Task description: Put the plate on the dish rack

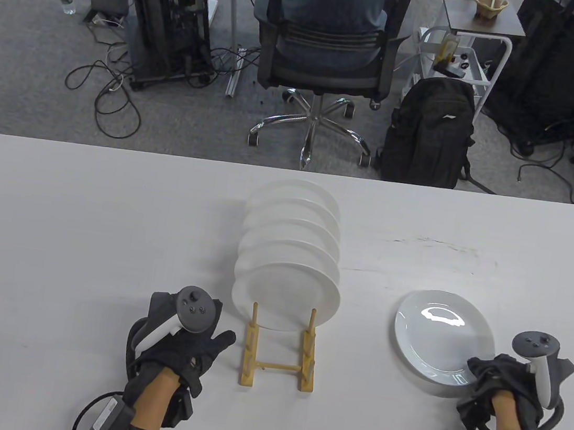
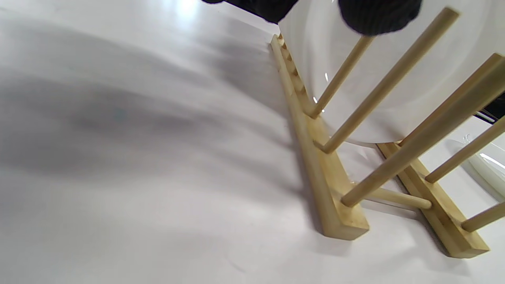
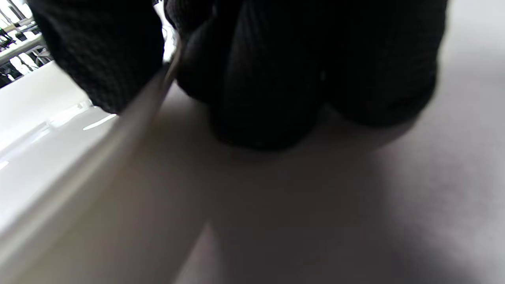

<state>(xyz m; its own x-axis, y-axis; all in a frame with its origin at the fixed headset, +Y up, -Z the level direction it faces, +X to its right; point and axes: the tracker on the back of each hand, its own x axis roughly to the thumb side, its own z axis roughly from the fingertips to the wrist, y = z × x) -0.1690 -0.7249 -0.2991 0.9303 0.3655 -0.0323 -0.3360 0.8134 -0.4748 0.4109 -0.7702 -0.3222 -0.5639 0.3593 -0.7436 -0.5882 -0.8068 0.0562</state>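
On the table's right, the gloved right hand (image 1: 500, 383) pinched the round white ceramic plate (image 1: 440, 338) by its near rim, needing a firmer hold before tipping it upright toward the slatted wooden dish rack (image 1: 278, 359).

— Centre of the table (image 1: 81, 209)?
— Dish rack (image 1: 279, 354), plates (image 1: 289, 257) upright in its far slots, near slots bare.
— Either side?
— Left hand (image 1: 181, 338) just left; loose plate (image 1: 442, 341) flat at right, right hand (image 1: 505, 386) gripping its near edge.
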